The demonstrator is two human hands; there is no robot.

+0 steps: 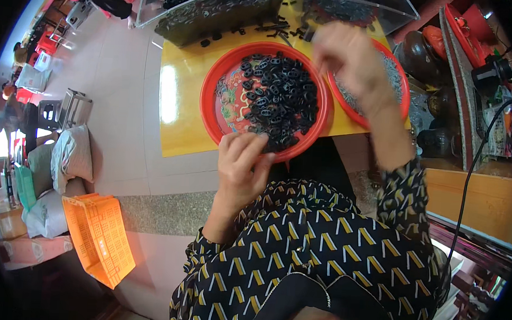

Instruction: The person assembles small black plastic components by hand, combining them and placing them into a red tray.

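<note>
A red round basin [207, 91] on the yellow table holds a heap of small black oval plastic parts with holes [280, 94]. At its near rim is my left hand [239, 162], with fingers curled and the thumb close to the index finger. Whatever lies between those fingertips is too small or hidden to make out. My right hand [351, 63], smeared by motion, is raised in front of a second red basin [405, 99]. That basin contains many small grey pieces, and my hand and forearm cover part of it.
Two clear bins [218, 17] [359, 5] with black parts stand at the table's far side. Loose black pieces [282, 26] lie before them on the yellow table [181, 138]. An orange crate [101, 238] is at lower left; a black cable [472, 167] hangs at right.
</note>
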